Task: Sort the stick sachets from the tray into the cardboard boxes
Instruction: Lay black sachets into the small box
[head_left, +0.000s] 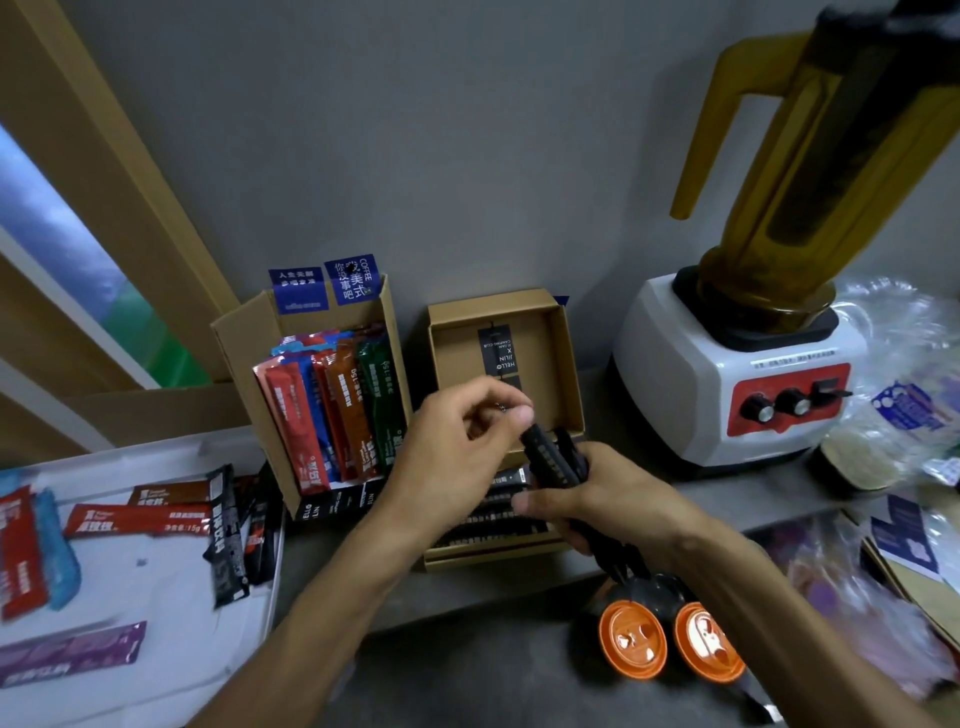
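Observation:
My right hand (592, 499) grips a bunch of black stick sachets (553, 460) over the flat cardboard box (498, 556), which holds more black sachets. My left hand (457, 441) pinches the top end of one black sachet in that bunch. The box's open lid (452, 353) leans against the wall. To the left, a taller cardboard box (249, 374) stands full of red, blue, orange and green sachets (332, 410). The white tray (156, 582) at the left carries loose red, blue, black, brown and purple sachets (135, 519).
A blender (737, 364) with a yellow jug stands at the back right. Two orange lids (670, 642) lie near the counter's front edge. Plastic bags and packets (893, 415) crowd the right side. The grey wall is close behind the boxes.

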